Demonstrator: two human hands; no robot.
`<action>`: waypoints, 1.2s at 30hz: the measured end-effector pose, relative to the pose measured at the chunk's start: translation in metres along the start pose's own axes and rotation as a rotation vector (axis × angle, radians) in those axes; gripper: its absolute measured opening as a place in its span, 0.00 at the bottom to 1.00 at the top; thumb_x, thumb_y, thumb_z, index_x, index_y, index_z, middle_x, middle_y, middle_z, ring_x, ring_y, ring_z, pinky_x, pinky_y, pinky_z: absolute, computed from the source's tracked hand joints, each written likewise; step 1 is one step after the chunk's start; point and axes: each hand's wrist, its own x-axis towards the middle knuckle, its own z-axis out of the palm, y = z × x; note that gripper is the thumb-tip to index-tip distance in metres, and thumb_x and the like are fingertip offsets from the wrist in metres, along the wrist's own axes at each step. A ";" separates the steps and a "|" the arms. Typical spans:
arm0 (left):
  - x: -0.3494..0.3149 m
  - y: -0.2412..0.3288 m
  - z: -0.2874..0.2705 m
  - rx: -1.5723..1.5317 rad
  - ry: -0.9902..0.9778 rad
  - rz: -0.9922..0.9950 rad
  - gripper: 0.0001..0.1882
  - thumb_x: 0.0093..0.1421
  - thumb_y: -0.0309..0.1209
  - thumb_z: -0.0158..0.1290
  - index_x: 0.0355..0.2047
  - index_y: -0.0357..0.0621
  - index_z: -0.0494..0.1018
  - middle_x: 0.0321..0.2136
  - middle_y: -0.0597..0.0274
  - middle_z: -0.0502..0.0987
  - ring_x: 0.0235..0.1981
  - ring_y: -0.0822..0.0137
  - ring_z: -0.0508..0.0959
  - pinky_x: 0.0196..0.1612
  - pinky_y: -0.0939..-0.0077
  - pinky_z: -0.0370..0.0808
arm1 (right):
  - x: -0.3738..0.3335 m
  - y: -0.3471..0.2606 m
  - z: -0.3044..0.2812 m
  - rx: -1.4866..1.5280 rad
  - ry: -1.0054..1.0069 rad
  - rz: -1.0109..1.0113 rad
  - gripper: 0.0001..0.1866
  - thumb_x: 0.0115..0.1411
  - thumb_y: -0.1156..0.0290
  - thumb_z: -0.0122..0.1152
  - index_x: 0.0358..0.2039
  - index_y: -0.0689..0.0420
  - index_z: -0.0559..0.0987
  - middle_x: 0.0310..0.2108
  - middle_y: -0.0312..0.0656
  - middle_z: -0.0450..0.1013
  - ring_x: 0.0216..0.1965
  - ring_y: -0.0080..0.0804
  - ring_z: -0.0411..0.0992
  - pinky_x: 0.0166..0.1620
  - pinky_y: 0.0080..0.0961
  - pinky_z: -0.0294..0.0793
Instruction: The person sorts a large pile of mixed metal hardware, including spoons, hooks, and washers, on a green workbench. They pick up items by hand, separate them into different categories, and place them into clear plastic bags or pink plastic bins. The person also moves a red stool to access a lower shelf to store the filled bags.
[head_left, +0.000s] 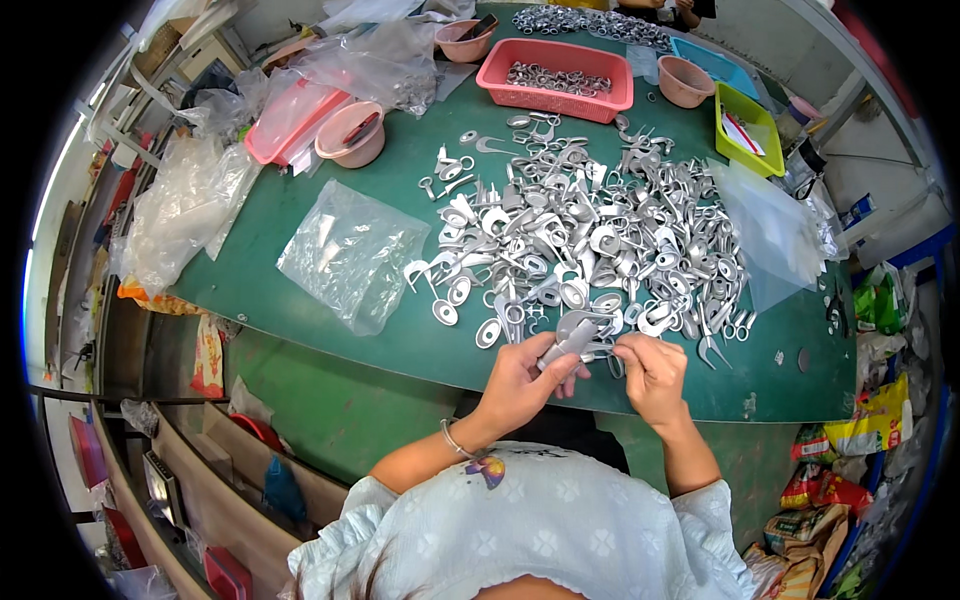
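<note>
My left hand [525, 380] is closed around a flat grey metal part [568, 352], its thumb lying along the piece just over the table's near edge. Close to its right, my right hand [652, 372] is closed, thumb and forefinger pinched together beside small curved metal bits. What those fingertips hold is too small to make out. Beyond both hands spreads a large heap of loose silver-grey metal parts [600, 215], with hooks, rings and oval discs among them. Several oval pieces [445, 312] lie at the heap's left edge, near my left hand.
A clear plastic bag [352, 255] lies flat on the green table [270, 290], left of the heap. Behind stand a pink basket [555, 100] of small parts, pink bowls [350, 150] and a lime-green basket [748, 130]. Plastic sheeting [775, 230] rests at right. Another person's hand [688, 12] shows at the far edge.
</note>
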 end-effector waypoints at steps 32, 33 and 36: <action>0.000 0.012 -0.032 0.335 -0.170 0.031 0.08 0.57 0.26 0.52 0.34 0.33 0.73 0.19 0.63 0.76 0.20 0.77 0.72 0.22 0.83 0.70 | -0.019 -0.003 -0.006 0.473 -0.433 0.478 0.11 0.61 0.72 0.45 0.23 0.62 0.70 0.11 0.38 0.57 0.13 0.24 0.56 0.20 0.22 0.57; 0.001 0.013 -0.032 0.342 -0.212 0.007 0.08 0.57 0.26 0.52 0.34 0.33 0.73 0.19 0.63 0.75 0.19 0.78 0.71 0.22 0.83 0.69 | -0.020 -0.004 -0.010 0.467 -0.428 0.478 0.11 0.61 0.73 0.45 0.23 0.62 0.70 0.11 0.38 0.58 0.13 0.24 0.56 0.20 0.22 0.58; 0.002 0.007 -0.025 0.330 -0.227 -0.009 0.07 0.56 0.26 0.52 0.30 0.33 0.73 0.18 0.63 0.74 0.17 0.78 0.70 0.21 0.82 0.69 | -0.025 -0.004 -0.017 0.485 -0.444 0.530 0.10 0.61 0.73 0.45 0.23 0.62 0.70 0.12 0.38 0.59 0.14 0.24 0.57 0.20 0.22 0.58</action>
